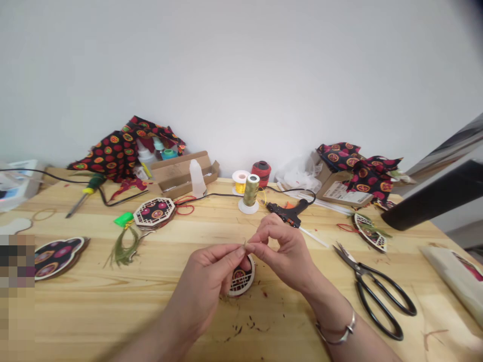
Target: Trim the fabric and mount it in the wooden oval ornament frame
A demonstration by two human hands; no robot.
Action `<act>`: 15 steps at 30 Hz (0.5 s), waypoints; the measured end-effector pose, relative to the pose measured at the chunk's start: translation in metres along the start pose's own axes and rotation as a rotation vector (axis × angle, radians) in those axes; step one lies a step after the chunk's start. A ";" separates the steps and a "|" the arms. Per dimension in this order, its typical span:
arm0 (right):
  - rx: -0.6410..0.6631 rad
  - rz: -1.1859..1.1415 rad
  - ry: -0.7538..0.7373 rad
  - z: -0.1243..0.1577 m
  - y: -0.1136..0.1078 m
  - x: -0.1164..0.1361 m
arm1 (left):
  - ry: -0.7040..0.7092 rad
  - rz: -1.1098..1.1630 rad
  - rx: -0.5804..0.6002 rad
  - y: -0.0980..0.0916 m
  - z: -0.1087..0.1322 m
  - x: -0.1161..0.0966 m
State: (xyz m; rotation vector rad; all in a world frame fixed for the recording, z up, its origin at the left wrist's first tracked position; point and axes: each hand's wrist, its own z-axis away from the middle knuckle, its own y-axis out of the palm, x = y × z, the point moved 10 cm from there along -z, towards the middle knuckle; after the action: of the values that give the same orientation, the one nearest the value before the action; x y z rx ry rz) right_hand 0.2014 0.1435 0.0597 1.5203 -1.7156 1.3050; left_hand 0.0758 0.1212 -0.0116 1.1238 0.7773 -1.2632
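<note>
My left hand (217, 269) is closed at the middle of the table, its thumb and forefinger pinched together. Below that pinch sits a small round ornament (242, 284) with dark patterned fabric under a pale lattice frame; the left fingers partly cover it. My right hand (281, 246) meets the left fingertips, its own thumb and forefinger pinched. Between the two pinches a short, thin, pale strand of thread (245, 243) pokes up; most of it is hidden by the fingers. A bracelet (341, 336) is on the right wrist.
Black-handled scissors (372, 289) lie open at right. Behind the hands are a glue gun (289, 212) and a green thread spool (250, 193). An octagonal ornament (154, 212) and a green tassel (126, 246) lie left. Scraps (238, 330) litter the front.
</note>
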 end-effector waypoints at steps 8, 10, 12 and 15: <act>0.010 0.004 0.013 0.001 0.002 -0.002 | 0.032 -0.099 0.008 0.001 0.000 -0.004; 0.014 0.006 0.014 0.001 0.003 -0.003 | 0.031 -0.134 0.004 0.000 -0.001 -0.004; 0.021 0.012 0.018 0.001 0.004 -0.004 | 0.023 -0.150 0.000 -0.002 -0.002 -0.002; 0.026 0.010 0.039 0.001 0.006 -0.007 | 0.015 -0.144 -0.003 -0.004 -0.002 0.000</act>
State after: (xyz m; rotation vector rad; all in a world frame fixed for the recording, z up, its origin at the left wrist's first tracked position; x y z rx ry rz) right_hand 0.1979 0.1453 0.0515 1.4925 -1.6905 1.3585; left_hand 0.0725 0.1238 -0.0128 1.0907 0.8839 -1.3743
